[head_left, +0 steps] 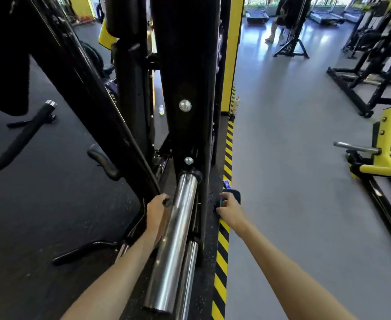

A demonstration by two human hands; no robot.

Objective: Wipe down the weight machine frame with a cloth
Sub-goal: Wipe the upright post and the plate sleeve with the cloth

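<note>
The black weight machine frame (pixel 187 72) rises in the middle of the view, with a chrome weight peg (pixel 176 239) jutting toward me from its base. My left hand (pixel 157 213) grips a slanted black bar of the frame just left of the peg. My right hand (pixel 230 210) holds a dark blue cloth (pixel 232 194) low at the frame's right side, near the floor, over the yellow-black hazard stripe (pixel 222 262). A small blue item (pixel 226 184) lies just beyond the cloth.
Curved black handles (pixel 21 139) stick out at the left over dark rubber flooring. Grey floor stretches to the right, with yellow-black machines (pixel 379 158) at the right edge. A person sits at a machine (pixel 286 17) far back. A bottle (pixel 236 105) stands by the yellow post.
</note>
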